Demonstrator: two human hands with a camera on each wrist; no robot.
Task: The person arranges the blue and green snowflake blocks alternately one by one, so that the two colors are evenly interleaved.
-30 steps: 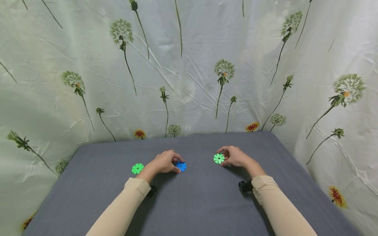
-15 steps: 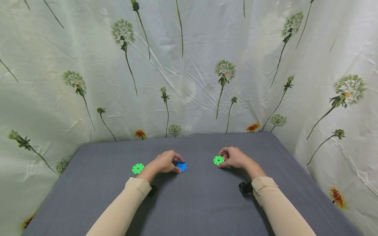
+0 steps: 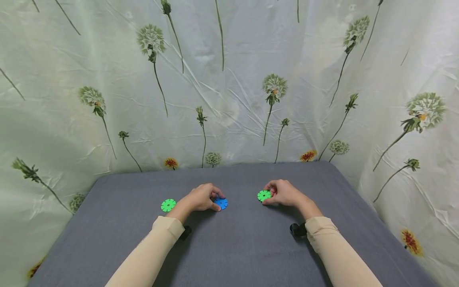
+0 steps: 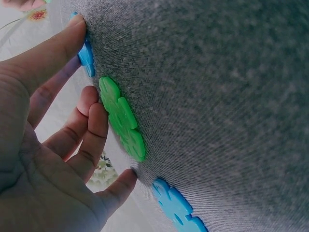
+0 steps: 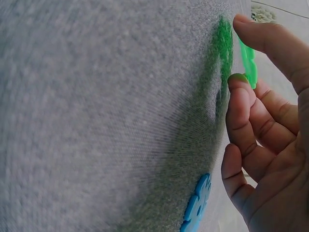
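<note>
In the head view my left hand (image 3: 201, 197) pinches a blue notched plastic disc (image 3: 220, 203) by its edges, with thumb and finger at opposite sides. The disc lies on or very near the cloth. Under this hand, the left wrist view shows a green notched disc (image 4: 121, 121) and another blue disc (image 4: 177, 209) on the cloth. My right hand (image 3: 284, 193) holds a green notched disc (image 3: 263, 195) between thumb and fingertips. A gap separates that disc (image 5: 248, 63) from its green tint on the cloth. Below the right hand lies a blue disc (image 5: 197, 205), hidden in the head view.
Another green disc (image 3: 168, 205) lies left of my left wrist. Grey cloth (image 3: 244, 247) covers the table, whose far edge meets a dandelion-print curtain (image 3: 236, 87). A dark wrist camera (image 3: 297, 230) sits under the right cuff.
My right hand has moved slightly left and nearer with the green disc, whose face has lost its bright glare. The left hand and its blue disc stay in place.
</note>
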